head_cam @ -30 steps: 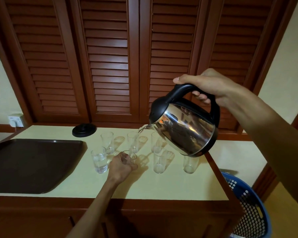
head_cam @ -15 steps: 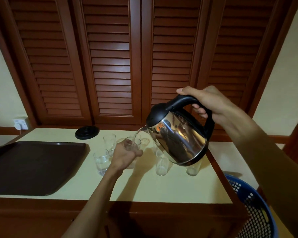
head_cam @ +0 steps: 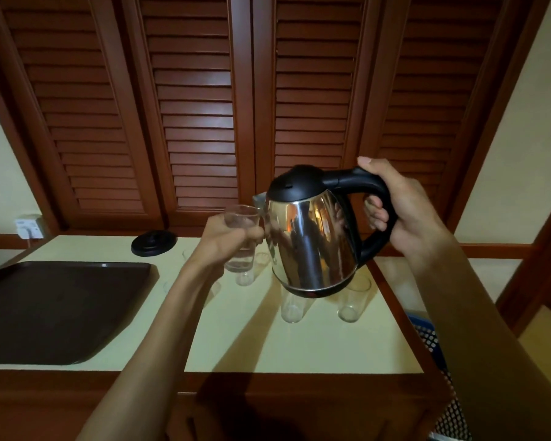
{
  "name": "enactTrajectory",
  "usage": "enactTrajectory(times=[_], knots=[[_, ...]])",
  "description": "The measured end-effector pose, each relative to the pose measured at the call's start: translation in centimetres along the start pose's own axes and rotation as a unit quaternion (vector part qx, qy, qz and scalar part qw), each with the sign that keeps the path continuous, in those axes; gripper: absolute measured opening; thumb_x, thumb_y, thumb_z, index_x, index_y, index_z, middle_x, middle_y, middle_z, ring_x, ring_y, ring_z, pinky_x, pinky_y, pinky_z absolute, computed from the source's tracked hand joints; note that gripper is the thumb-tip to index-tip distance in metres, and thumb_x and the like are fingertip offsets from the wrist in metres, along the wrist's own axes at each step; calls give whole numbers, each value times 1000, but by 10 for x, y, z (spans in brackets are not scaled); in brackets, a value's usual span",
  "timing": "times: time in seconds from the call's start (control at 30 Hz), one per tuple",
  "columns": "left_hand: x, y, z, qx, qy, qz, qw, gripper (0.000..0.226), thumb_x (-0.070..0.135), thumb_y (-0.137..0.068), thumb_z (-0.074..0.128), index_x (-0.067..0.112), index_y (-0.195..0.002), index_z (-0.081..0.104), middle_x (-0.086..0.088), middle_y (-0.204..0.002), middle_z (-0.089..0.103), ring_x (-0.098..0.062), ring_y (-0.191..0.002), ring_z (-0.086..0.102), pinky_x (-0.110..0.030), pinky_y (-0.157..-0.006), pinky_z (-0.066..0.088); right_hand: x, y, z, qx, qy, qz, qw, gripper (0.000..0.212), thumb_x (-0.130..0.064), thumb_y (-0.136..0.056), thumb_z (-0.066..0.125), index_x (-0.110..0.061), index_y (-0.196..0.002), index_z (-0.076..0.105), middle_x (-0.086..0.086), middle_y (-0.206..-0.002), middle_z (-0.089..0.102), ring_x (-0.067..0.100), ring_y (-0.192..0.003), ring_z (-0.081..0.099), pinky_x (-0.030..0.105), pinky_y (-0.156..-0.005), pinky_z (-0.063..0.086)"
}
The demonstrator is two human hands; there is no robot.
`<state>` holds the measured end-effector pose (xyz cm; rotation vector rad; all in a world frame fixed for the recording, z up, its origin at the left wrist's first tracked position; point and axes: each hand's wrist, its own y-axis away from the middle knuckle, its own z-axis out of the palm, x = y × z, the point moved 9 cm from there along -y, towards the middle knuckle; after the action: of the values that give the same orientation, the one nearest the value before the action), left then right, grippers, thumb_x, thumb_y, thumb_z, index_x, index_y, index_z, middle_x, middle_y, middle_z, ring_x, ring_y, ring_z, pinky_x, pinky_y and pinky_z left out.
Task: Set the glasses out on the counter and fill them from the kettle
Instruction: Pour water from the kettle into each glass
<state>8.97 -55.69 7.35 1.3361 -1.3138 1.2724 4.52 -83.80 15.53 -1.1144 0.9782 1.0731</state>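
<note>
Counter [head_cam: 242, 338] pale yellow — left hand [head_cam: 223, 241] grips glass [head_cam: 240, 240], right hand [head_cam: 407, 211] wraps kettle [head_cam: 309, 240] handle.

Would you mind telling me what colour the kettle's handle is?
Black. The handle, gripped by the right hand, shows best in the head view, above the shiny steel kettle body.

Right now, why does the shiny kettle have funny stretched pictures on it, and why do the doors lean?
Head view: the kettle is a curved steel mirror, so it bends reflections of the room; the wide-angle lens tilts the louvred doors outward; the lifted glass in the left hand looks slightly smeared.
</note>
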Motion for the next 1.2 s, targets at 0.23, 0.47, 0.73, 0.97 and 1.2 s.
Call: enactTrajectory(times=[0.23,0.47,0.73,0.97,1.2], knots=[[6,-3,5,-8,-5,6,1000,27,18,-67,90,9,-88,74,-8,-90,77,-27,-92,74,-44,-87,60,10,9,-10,14,-62,-7,998,26,-44,-85,77,-17,-84,76,-2,-51,43,11,-40,37,23,-38,30],[-23,-10,13,0,7,-6,1000,34,2,-72,83,16,-101,75,-12,-100,79,-27,-94,75,-42,-84,64,28,12,-18,73,-77,-27,994,37,-41,-89,73,-5,-90,69,-3,-47,45,10,-37,39,22,-36,33],[-110,-31,9,27,-4,-46,999,20,-1,-82,76,0,-100,67,-9,-92,70,-19,-77,67,-20,-57,56,39,-2,-13,94,-46,-38,994,53,-54,-77,74,-4,-88,63,-2,-45,42,13,-34,37,24,-37,34],[-163,-32,0,17,-19,-62,998,32,0,-64,81,7,-92,67,-6,-92,74,-25,-82,68,-35,-71,56,50,-6,-4,129,-31,-41,990,46,-47,-87,73,-14,-58,56,0,-46,45,14,-36,39,24,-40,36],[-169,-32,2,-22,-23,-27,999,30,-4,-64,81,10,-85,64,-2,-95,72,-15,-89,69,-24,-77,55,64,-12,4,132,-33,-27,990,51,-57,-70,79,-15,-55,56,0,-45,46,15,-37,39,24,-39,36]])
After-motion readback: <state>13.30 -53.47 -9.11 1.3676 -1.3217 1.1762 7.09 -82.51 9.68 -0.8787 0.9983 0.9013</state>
